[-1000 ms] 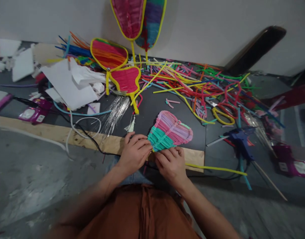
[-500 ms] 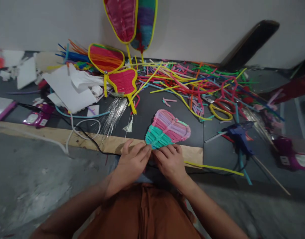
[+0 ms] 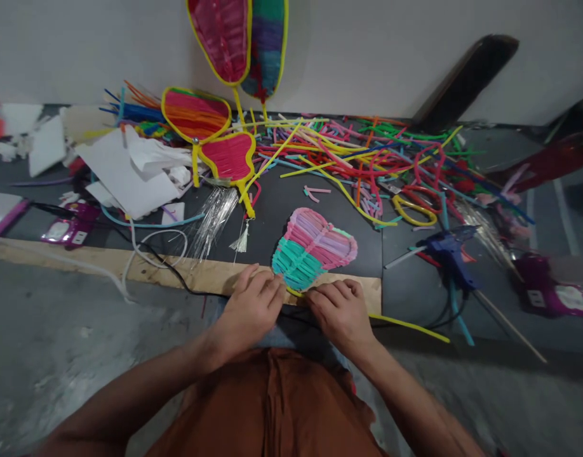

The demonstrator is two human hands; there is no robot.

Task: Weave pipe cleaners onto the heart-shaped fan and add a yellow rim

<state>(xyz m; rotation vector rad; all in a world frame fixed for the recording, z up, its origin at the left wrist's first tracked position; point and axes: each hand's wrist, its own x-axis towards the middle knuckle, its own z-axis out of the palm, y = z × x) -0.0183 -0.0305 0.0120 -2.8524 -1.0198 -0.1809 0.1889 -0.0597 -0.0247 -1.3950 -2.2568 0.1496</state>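
Note:
A yellow pipe cleaner [image 3: 410,325] runs under my right hand [image 3: 341,311], whose fingers are closed on it near the table's front edge. A short yellow stretch of it shows between my two hands. My left hand [image 3: 253,304] has its fingers curled at the lower left edge of a wing-shaped piece [image 3: 315,244], pressed on the pipe cleaner's other end, which is mostly hidden. The piece lies flat, made of pink, lilac and teal pipe cleaners with a pink rim.
Behind lie a heap of coloured pipe cleaners [image 3: 339,152], yellow-handled scissors [image 3: 413,212] and a yellow-edged butterfly piece [image 3: 227,158]. A blue glue gun [image 3: 451,254] is at right. White paper [image 3: 124,171], silvery strands [image 3: 218,212] and a white cable [image 3: 129,254] lie left.
My right hand has slid a little right along the yellow pipe cleaner, so a gap with yellow in it now shows between my hands. The view has shifted slightly.

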